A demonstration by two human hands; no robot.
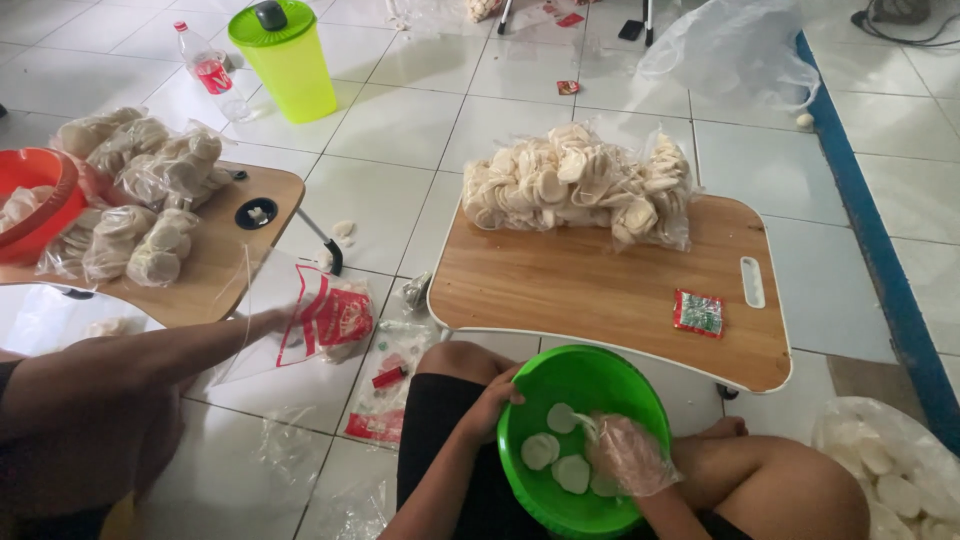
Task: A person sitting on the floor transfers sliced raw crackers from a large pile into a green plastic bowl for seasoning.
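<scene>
Wooden lap surface (600, 285) carries a large bag of white crackers (575, 185), unpacked. Green bowl (585, 440) in lap holds few crackers. Left hand (492, 402) grips bowl rim; gloved right hand (625, 455) closes on crackers inside. Small sachet (698, 312) lies unused.

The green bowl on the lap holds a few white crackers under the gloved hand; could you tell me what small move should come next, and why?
Probably close the gloved right hand on one of the round white crackers and lift it out. That hand already rests among them inside the green bowl, while the bare left hand steadies the rim, so the bowl should stay put.
</scene>
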